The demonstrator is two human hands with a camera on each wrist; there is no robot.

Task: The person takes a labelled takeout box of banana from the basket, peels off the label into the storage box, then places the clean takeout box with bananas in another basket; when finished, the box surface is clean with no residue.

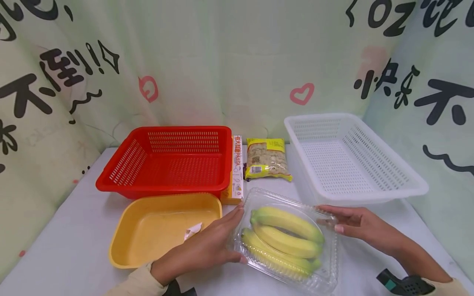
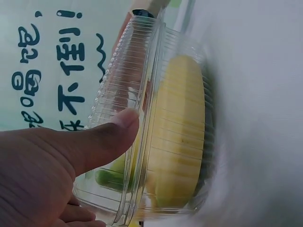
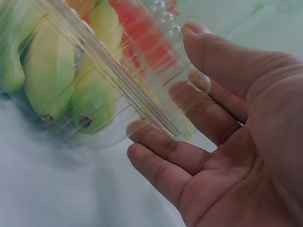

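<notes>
A clear plastic clamshell container (image 1: 328, 269) with several yellow-green bananas (image 1: 286, 240) inside is at the front middle of the table, lid down. My left hand (image 1: 209, 242) holds its left side; in the left wrist view the thumb lies along the ribbed wall near the seam, the other fingers partly hidden. At the far right corner, my right hand (image 1: 364, 226) holds the edge. The right wrist view has its thumb by the lid and fingertips behind the clear rim. Whether the container touches the table I cannot tell.
Behind on the left are a red basket (image 1: 226, 164) and a yellow tub (image 1: 148, 234) with a small pale scrap (image 1: 192, 231). A pasta box (image 1: 237, 164) and a yellow-edged bag (image 1: 268, 159) stand mid-back. A white basket (image 1: 392, 191) is at right.
</notes>
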